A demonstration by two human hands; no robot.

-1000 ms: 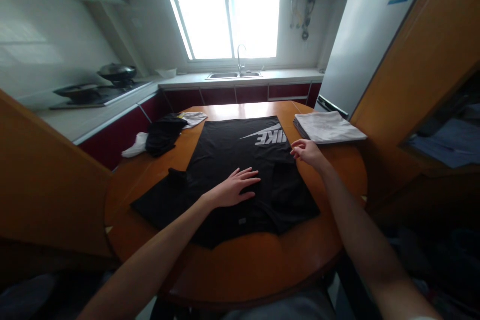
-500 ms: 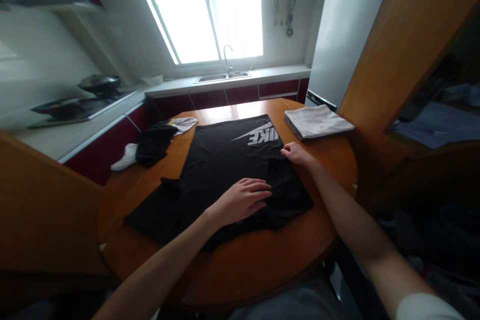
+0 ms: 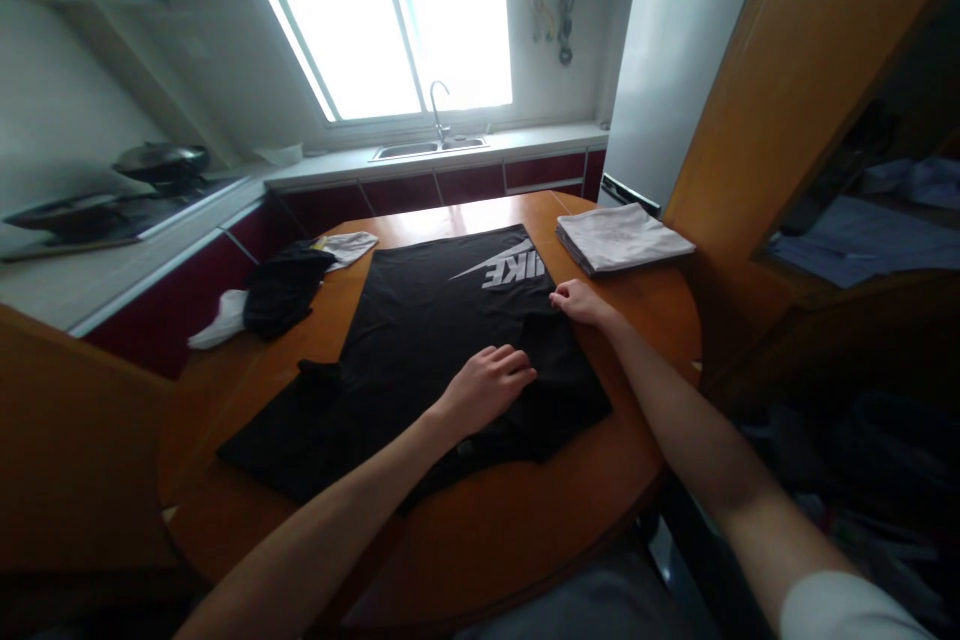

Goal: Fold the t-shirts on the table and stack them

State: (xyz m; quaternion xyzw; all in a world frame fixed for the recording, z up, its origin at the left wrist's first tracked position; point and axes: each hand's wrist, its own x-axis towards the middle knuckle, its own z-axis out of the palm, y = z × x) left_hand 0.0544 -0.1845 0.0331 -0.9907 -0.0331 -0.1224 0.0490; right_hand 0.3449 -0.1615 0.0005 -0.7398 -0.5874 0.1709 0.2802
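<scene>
A black T-shirt (image 3: 420,320) with a white logo lies spread on the round wooden table (image 3: 525,520), its right sleeve folded inward. My left hand (image 3: 487,385) rests on the shirt's middle near that folded sleeve, fingers curled and pressing the cloth. My right hand (image 3: 577,303) is at the shirt's right edge below the logo, fingers closed in a pinch on the fabric's fold.
A folded stack of light cloth (image 3: 622,237) sits at the table's back right. A dark garment heap (image 3: 281,285) with white pieces lies at the back left. Beyond are the kitchen counter with a sink (image 3: 427,148), a stove with pans (image 3: 112,200), and a white fridge (image 3: 667,60).
My left hand slid right across the shirt and its fingers curled from flat. My right hand lowered onto the shirt's right edge. The view shifted leftward.
</scene>
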